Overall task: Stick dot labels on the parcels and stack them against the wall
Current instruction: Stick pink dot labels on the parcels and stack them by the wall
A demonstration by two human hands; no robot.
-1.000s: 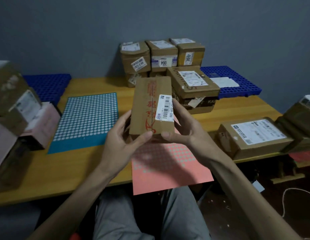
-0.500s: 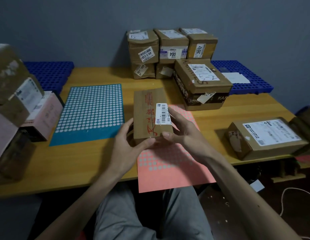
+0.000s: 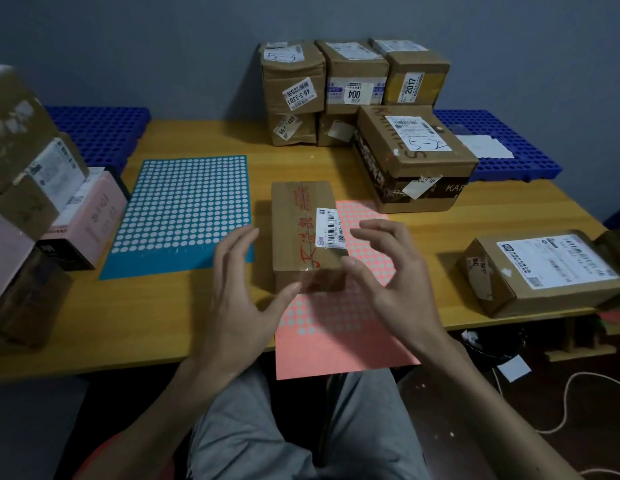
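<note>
Parcel [image 3: 294, 237] of taped brown cardboard, oblong, on pink dot sheet [image 3: 336, 348]

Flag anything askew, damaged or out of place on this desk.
The pink dot sheet overhangs the front edge of the table, with the small parcel lying partly on it. The big box marked 5-2 sits skewed to the stack at the wall, and a label on its front is peeling.

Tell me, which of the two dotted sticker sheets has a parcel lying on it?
The pink dotted paper sheet: a small brown cardboard parcel with red writing lies partly on it. The blue dotted paper sheet to its left carries nothing.
</note>
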